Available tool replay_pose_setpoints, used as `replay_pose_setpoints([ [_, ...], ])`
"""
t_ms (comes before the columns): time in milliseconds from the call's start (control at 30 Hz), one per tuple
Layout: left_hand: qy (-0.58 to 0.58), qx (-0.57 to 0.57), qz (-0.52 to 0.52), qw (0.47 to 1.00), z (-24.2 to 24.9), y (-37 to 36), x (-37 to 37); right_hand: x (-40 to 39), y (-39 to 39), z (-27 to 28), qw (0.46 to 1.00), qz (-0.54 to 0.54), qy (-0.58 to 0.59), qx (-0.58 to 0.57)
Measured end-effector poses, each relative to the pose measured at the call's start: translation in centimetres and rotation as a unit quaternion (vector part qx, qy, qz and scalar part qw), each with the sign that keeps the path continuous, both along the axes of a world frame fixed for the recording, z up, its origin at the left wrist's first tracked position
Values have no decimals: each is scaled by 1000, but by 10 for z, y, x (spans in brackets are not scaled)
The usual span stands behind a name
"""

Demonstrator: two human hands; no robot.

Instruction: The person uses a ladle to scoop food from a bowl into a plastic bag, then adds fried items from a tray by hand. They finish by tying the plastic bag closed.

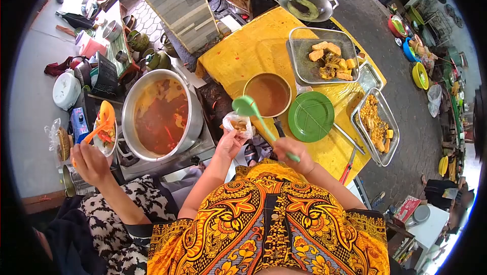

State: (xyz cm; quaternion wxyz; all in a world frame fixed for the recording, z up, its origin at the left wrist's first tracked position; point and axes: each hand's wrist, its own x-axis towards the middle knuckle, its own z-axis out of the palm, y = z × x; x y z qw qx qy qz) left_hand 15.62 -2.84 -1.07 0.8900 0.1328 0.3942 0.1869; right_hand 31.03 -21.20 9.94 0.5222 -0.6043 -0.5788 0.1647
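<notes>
My left hand point(230, 144) grips a small clear plastic bag point(247, 131) with brown food or sauce in its open mouth. In my right hand point(295, 154) is the handle of a green ladle point(245, 106); its bowl hangs just above the bag, beside the rim of a saucepan point(288, 103) of brown sauce. A green plate point(311, 116) lies right of the saucepan. Left of my hands stands a large metal pot point(194, 123) of reddish broth with red chillies. At far left a co-worker's hand point(90, 162) holds an orange ladle point(105, 117).
Fried pieces fill one mesh basket point(296, 52) and a second basket point(395, 145) on the yellow table point(233, 46). Metal tongs point(349, 138) and a red-handled tool point(347, 169) lie near its right edge. A wok point(324, 13) stands behind.
</notes>
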Motion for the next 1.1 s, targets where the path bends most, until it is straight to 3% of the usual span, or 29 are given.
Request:
replay_pose_setpoints([
  [33,11,-6,-1,1000,-3,1,-1,3,0,-4,1000,0,0,-1],
  [100,0,0,-16,1000,-9,3,-5,15,7,-8,986,-144,37,-71],
  [133,-12,7,-31,999,-8,4,-6,23,13,-9,986,-143,37,-71],
  [200,-10,13,-31,999,-6,1,-6,39,24,-13,987,-133,-62,-71],
  [333,-15,25,-44,999,-2,-2,-8,59,32,-29,978,-57,-143,-138],
  [400,-14,26,-48,998,1,-5,-10,65,35,-43,957,12,-219,-187],
  [500,-14,31,-62,997,5,-7,-14,68,37,-53,927,28,-313,-203],
  [633,-14,16,-55,998,4,-11,-16,67,39,-56,924,43,-322,-202],
  [833,-22,8,-62,998,1,-11,-19,73,33,-47,948,90,-227,-203],
  [1100,-25,3,-57,998,5,-9,-18,69,24,-30,986,-12,11,-168],
])
